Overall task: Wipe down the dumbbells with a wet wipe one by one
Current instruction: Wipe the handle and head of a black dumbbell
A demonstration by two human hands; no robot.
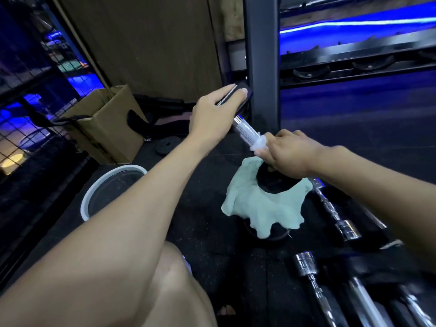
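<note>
Chrome knurled handle of the dumbbell (246, 129) runs between the hands, left hand (213, 114) curled round its far black plate, right hand (291, 153) pinching a wet wipe (259, 145) around the bar; best twist while sliding toward the left fingers.

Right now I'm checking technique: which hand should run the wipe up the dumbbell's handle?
Right. The right hand already pinches the wet wipe around the knurled handle; the left hand steadies the upper plate.
</note>
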